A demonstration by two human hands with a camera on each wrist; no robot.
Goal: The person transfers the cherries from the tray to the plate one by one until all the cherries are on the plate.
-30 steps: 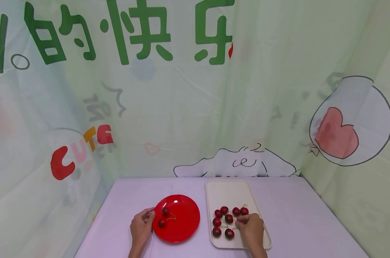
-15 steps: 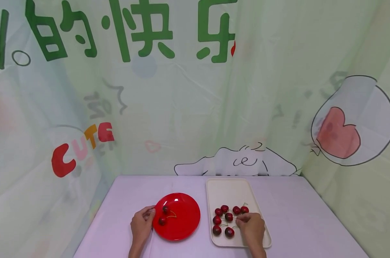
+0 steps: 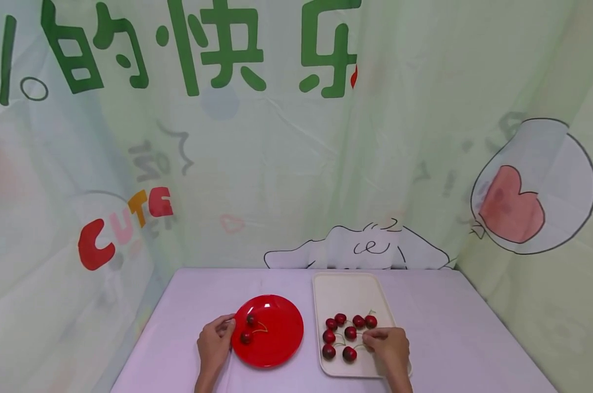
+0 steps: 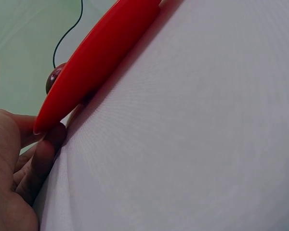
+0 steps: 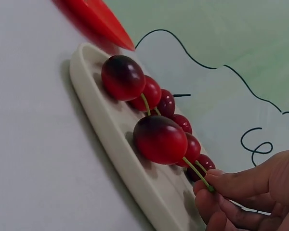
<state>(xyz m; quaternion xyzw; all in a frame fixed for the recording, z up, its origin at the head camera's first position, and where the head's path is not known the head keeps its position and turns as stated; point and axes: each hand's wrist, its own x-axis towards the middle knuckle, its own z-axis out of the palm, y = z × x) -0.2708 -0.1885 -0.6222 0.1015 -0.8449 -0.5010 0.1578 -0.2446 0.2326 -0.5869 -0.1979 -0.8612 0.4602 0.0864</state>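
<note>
My left hand (image 3: 215,345) grips the left rim of a round red plate (image 3: 281,349); the left wrist view shows the rim between its fingers. Two dark red cherries, one of them this cherry (image 3: 246,337), lie on the plate's left part. Over the beige tray (image 3: 350,292), my right hand (image 3: 391,348) pinches the stem of a cherry (image 3: 350,333) between thumb and finger. The stem of the nearer front cherry (image 5: 160,139) overlaps the fingertips in the right wrist view. Several other cherries (image 3: 329,351) sit in the tray's front half, stems attached.
A pale lilac cloth (image 3: 438,322) covers the table under plate and tray. Behind it hangs a light green printed curtain (image 3: 276,164). The tray has a low raised rim and stands just right of the plate.
My right hand has shifted slightly to the right, and the cherry whose stem it pinches has moved a little the same way. My left hand keeps its grip on the plate.
</note>
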